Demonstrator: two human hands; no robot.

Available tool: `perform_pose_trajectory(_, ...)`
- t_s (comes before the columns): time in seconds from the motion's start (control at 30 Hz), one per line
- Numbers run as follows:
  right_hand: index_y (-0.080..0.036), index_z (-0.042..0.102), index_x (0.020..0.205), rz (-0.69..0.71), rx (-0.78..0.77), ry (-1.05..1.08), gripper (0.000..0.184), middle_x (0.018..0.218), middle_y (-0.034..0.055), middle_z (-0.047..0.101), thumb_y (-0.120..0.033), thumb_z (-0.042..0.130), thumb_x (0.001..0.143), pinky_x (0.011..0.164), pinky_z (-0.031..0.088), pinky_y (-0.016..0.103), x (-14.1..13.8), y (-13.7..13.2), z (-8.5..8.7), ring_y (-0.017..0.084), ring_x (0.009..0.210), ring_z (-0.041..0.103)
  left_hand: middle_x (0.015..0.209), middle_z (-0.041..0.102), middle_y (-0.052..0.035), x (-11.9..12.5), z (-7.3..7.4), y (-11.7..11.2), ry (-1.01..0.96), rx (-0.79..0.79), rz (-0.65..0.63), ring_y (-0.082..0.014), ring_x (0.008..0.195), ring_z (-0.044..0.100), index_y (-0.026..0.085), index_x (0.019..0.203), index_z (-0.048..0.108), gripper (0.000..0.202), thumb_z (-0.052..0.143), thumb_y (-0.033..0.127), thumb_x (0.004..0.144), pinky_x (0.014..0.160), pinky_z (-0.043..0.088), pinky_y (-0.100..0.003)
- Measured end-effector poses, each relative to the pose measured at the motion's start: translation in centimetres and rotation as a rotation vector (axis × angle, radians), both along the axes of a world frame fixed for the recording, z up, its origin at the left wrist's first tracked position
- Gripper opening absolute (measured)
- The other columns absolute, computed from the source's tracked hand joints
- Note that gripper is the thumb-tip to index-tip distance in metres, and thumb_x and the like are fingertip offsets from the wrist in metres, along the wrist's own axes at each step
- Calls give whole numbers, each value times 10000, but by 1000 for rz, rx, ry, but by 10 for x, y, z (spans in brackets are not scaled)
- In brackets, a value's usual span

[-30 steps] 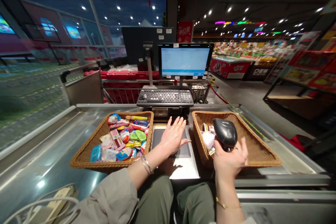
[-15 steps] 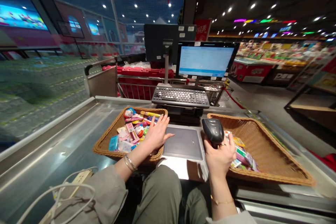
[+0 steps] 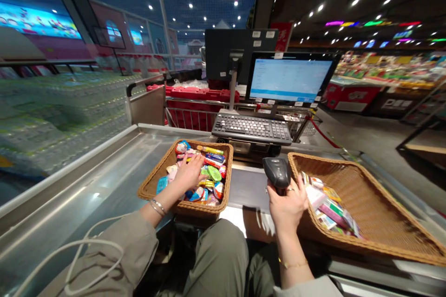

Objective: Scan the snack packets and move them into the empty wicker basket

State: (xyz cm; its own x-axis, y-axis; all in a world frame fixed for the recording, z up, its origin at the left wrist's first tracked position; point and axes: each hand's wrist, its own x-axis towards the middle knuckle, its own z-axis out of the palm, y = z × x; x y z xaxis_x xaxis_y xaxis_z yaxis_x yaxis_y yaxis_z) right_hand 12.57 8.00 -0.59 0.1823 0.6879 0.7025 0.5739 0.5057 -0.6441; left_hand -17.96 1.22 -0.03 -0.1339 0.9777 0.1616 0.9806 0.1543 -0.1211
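Observation:
My left hand [image 3: 189,172] reaches into the left wicker basket [image 3: 155,182], fingers spread and lying on the heap of small colourful snack packets [image 3: 209,174]; whether they pinch one is hidden. My right hand [image 3: 287,205] is wrapped round the handle of a black barcode scanner [image 3: 277,171], held upright above the flat grey scanner plate [image 3: 248,189]. Just right of that hand, the right wicker basket [image 3: 376,209] holds several packets [image 3: 329,209] along its near left side.
A keyboard [image 3: 252,128] and a lit register screen [image 3: 288,80] stand behind the baskets on the steel checkout counter [image 3: 104,181]. A white cable [image 3: 87,250] lies at the near left. Red shopping baskets and a trolley rail are behind; store shelves stretch to the right.
My left hand has moved left from above the scanner plate into the left basket and onto the packets. The right hand keeps hold of the scanner. My view has turned left.

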Motion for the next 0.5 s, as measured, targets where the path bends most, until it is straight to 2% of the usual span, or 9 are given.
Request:
perform_pose_trajectory(0.1,-164,706,880,1,-24,-11,262,1088,143,711,-399,678,769,1112,261,573,-5,0,-2,348,1318,466,1540,382,-216,-9,-1,3,-16,-70,41,-342,1453,330,82,1465,406,726,596,459,874,1212,130,-567)
perform_pose_trajectory(0.23,-178,710,876,-6,-48,-16,291,1112,132,708,-444,656,770,1113,262,563,-9,0,-5,347,1316,470,1543,380,-212,-14,-2,9,-42,-133,62,-338,1443,350,132,1456,421,734,642,457,835,1207,128,-561)
perform_pose_trajectory(0.37,-184,714,867,5,-45,-37,295,1075,130,714,-456,638,780,1107,284,539,-10,1,-6,336,1318,469,1470,493,-213,-17,-4,13,-58,-171,59,-329,1385,445,151,1392,482,671,668,437,814,1197,151,-549)
perform_pose_trajectory(0.5,-178,714,872,-3,-38,-40,280,1085,131,713,-431,654,770,1111,275,550,-9,1,-7,342,1318,470,1336,628,-192,-18,-3,15,-75,-206,70,-321,1248,585,172,1320,520,612,682,448,798,1177,183,-537)
